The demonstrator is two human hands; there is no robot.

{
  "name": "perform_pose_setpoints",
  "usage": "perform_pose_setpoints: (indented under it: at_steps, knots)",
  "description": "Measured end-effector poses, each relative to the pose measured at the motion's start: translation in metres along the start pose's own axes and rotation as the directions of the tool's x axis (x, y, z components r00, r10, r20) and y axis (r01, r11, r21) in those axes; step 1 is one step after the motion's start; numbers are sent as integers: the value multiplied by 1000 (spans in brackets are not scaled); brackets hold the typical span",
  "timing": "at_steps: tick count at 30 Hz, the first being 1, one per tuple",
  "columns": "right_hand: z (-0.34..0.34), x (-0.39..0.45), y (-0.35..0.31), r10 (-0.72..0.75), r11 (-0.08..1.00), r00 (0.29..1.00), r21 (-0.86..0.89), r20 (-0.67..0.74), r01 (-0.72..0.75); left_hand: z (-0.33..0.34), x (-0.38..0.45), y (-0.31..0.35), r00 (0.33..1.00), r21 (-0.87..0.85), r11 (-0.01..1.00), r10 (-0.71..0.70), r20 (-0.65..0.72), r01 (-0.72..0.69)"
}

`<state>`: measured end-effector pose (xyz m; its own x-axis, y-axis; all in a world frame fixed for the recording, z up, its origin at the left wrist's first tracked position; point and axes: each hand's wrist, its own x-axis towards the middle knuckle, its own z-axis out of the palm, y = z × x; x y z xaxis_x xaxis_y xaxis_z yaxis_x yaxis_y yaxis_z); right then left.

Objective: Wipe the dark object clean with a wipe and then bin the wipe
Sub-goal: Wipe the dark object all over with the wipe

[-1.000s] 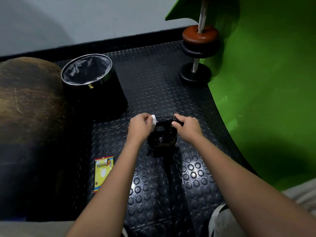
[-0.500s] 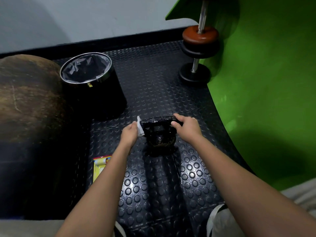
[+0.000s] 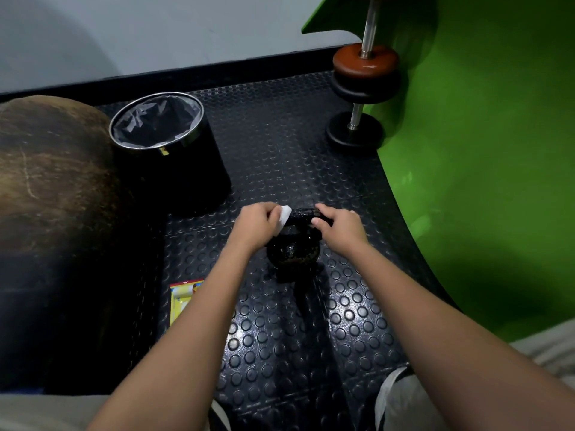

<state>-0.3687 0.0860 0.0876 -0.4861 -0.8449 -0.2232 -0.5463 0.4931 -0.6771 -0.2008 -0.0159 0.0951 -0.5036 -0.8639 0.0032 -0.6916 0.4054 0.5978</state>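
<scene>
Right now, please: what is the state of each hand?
Left hand: fingers pinch the white wipe against the kettlebell handle.
Right hand: fingers curled round the handle, holding it.

Left hand [image 3: 253, 227] w/ wipe [image 3: 283, 214] back on the dark object's [image 3: 292, 250] handle, off its left side.

No legible text anywhere

The flat yellow-and-red printed packet [image 3: 183, 301] lying on the studded black rubber floor mat [image 3: 280, 157], below and to the left of the left hand's fingers [image 3: 273, 214], carries coloured graphics and a small red mark at its top edge, but all of it is too small and blurred to read.
</scene>
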Motion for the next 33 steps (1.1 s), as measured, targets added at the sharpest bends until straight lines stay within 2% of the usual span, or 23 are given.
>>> perform_pose_setpoints:
  at_steps: [5,8,11,12,14,16,20,23,25,29,33]
  knots:
    - [1,1,1,14,999,1000,29,9,-15,-17,5,-22,968,-37,973,-221,115,226]
    - [1,2,1,22,999,1000,23,9,-22,-13,1,-40,931,-173,919,-332,148,355]
    - [2,1,1,33,999,999,21,12,-34,0,-10,-47,895,-363,820,-428,123,442]
    - [3,2,1,37,999,999,23,14,-37,2,-13,-45,890,-367,814,-445,103,450]
    - [4,1,1,43,999,999,33,12,-44,2,-16,-36,917,-248,888,-400,1,387]
    - [3,1,1,44,998,999,40,13,-45,-1,-15,-23,954,-142,950,-290,-79,277]
    - [2,-1,0,32,998,999,45,5,-33,-6,-9,-2,992,-10,993,-116,-40,116]
    - [1,-1,-1,21,999,1000,28,10,-21,-7,-7,2,997,-22,997,-70,-27,69]
    - [0,-3,-2,17,1000,1000,25,10,-18,-4,-8,-5,992,-95,988,-122,-33,119]
    - [-1,-4,-3,23,999,1000,36,14,-23,3,-16,-28,931,-323,881,-365,7,347]
    - [-1,-4,-3,18,999,1000,35,8,-18,15,-21,-56,789,-570,576,-567,238,586]
